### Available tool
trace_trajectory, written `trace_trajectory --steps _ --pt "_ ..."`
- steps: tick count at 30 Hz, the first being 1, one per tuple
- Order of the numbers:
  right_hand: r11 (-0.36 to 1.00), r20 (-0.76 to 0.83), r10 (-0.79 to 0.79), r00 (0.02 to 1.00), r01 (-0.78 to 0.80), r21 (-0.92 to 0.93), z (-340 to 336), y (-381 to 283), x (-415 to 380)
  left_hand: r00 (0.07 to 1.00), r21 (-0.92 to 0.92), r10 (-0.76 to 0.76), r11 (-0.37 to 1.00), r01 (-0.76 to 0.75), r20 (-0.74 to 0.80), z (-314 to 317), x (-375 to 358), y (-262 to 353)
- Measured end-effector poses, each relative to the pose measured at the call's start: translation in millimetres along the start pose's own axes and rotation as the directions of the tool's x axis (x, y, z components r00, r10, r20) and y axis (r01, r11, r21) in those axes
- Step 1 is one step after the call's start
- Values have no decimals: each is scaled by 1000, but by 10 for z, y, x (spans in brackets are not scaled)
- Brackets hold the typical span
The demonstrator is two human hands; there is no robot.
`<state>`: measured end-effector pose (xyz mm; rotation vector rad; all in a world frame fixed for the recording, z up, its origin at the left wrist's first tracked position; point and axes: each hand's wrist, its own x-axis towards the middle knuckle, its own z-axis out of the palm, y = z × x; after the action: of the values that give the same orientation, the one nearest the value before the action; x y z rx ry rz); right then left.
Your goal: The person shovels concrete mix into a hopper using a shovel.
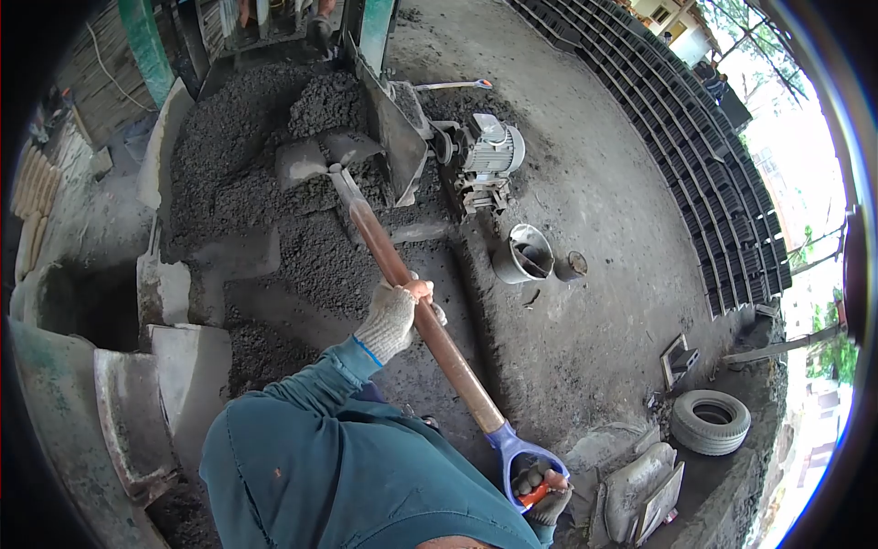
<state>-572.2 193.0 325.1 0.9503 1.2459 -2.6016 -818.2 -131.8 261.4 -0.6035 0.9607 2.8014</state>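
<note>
A shovel [395, 265] with a long brown shaft slants across the middle of the view. Its metal blade [304, 165] lies against a heap of dark, damp, crumbly mix [229, 137]. Wearing a knitted glove, my left hand [391, 316] is wrapped round the middle of the shaft. My right hand [541, 494], also gloved, is closed on the orange grip inside the blue D-shaped handle [512, 446] at the near end. Both arms are in teal sleeves.
Beside the heap stand a metal plate [399, 133] and a grey electric motor [492, 151]. A bucket [526, 256] and small can [572, 266] are to the right. Dark blocks [677, 156] line long racks. A tyre [710, 422] lies near sacks [640, 485]. Another person's hand [325, 7] shows at the top.
</note>
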Motion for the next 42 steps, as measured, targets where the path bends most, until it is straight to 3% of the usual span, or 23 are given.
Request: trace_trajectory --steps 1,2,6,10,12,13,14,16,17,19,20,21,23,24,25,26,27,28,30,32,37,42 --pt "1000 -10 10 1000 -10 -1 70 47 30 999 11 -47 999 47 5 -61 79 92" --pt "1000 79 8 997 -9 23 57 137 125 999 14 -48 999 47 25 -108 160 208" --pt "999 56 48 997 -49 23 685 431 373 999 73 -35 997 34 10 -357 568 702" --pt "988 249 86 965 -115 105 1443 783 731 998 73 51 996 -47 -45 -605 1097 1305" --pt "999 249 43 968 -43 -6 1789 945 943 987 112 161 981 -158 -22 -766 1408 1564" --pt "986 266 35 963 10 -166 1923 927 988 983 72 184 981 -183 -6 -839 1565 1675" --pt "958 403 -32 915 143 -249 1853 990 1178 978 33 207 978 -207 8 -881 1695 1757" --pt "907 492 -52 869 247 -340 1794 893 1162 956 54 283 959 -279 -74 -919 1810 1756" --pt "933 462 -95 882 241 -268 1626 874 1081 951 28 309 950 -310 36 -803 1545 1634" --pt "969 352 -186 917 230 -87 1160 710 950 985 -33 159 987 -157 71 -461 970 1278" --pt "978 256 -202 945 207 7 782 573 841 993 -113 -6 993 20 119 -332 710 1076" --pt "887 262 -288 921 360 -289 292 449 849 979 -162 -39 984 72 200 -259 480 822" --pt "913 152 -227 962 264 -309 -601 337 711 911 -185 -46 974 132 411 -152 51 405" --pt "922 161 -180 970 223 -317 -1403 369 759 918 -236 -34 962 137 395 -92 -106 203" --pt "928 170 -132 977 182 -326 -2197 401 807 880 -242 -57 951 191 472 -95 -229 -17" --pt "815 -58 -245 968 173 -553 -2331 365 629 807 -243 -113 921 304 580 -140 -296 -295" --pt "934 -8 -155 988 144 -328 -2749 385 488 857 -240 -218 901 360 467 -40 -537 -516" --pt "992 -134 -16 991 -1 -130 -3175 365 349 871 -224 -290 890 398 396 -10 -716 -711" --pt "994 -254 -17 967 -10 -105 -3157 255 -174 792 -205 -354 839 504 497 -109 -863 -1061" --pt "996 -295 -38 955 11 -92 -2972 112 -578 799 -208 -434 810 549 416 -171 -872 -1183" --pt "995 -301 -72 951 47 -89 -2440 -195 -946 850 -282 -390 822 495 355 -151 -712 -794" --pt "991 -258 -46 965 12 -134 -1828 -399 -785 856 -238 -383 847 475 346 -154 -403 -492"
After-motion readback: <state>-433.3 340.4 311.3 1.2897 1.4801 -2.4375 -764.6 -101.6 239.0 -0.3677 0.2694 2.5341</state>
